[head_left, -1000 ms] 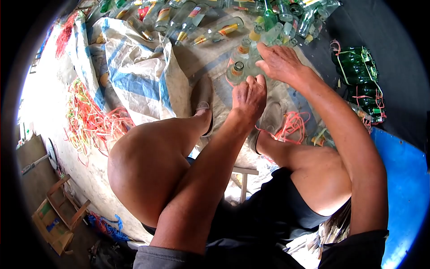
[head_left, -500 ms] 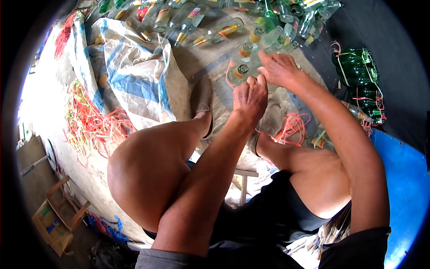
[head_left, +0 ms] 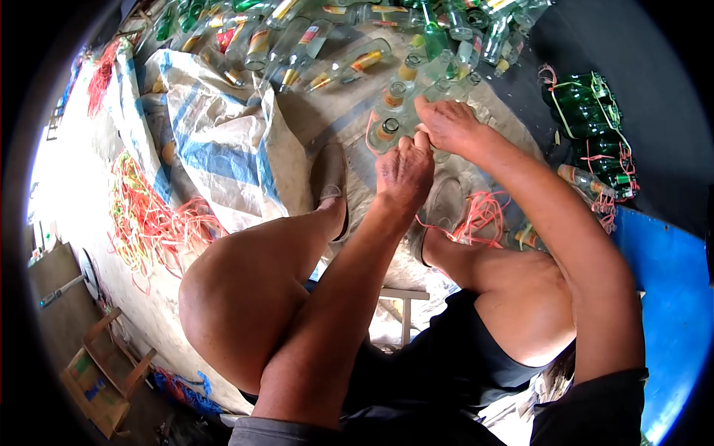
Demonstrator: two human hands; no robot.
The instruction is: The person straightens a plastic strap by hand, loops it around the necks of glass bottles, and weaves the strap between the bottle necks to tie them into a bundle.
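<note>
A cluster of upright clear glass bottles (head_left: pixel 388 128) stands between my feet, with a pink plastic string (head_left: pixel 369 132) looped around its left side. My left hand (head_left: pixel 405 167) is closed at the near side of the cluster, pinching the string. Just right of it, my right hand (head_left: pixel 446 125) is closed too, its fingers curled over the bottles and meeting the left fingertips. The string between the hands is mostly hidden by the fingers.
Loose glass bottles (head_left: pixel 305 44) lie at the back. Tied green bottles (head_left: pixel 587 111) rest at the right, near a blue panel (head_left: pixel 662 297). A white-and-blue woven sack (head_left: pixel 216 134) and tangled strings (head_left: pixel 152 223) lie left; more pink string (head_left: pixel 480 219) is by my right foot.
The view has shifted slightly, so the bottles and hands appear a little further left. Both hands stay close together at the bottle cluster, the right one now nearer the left.
</note>
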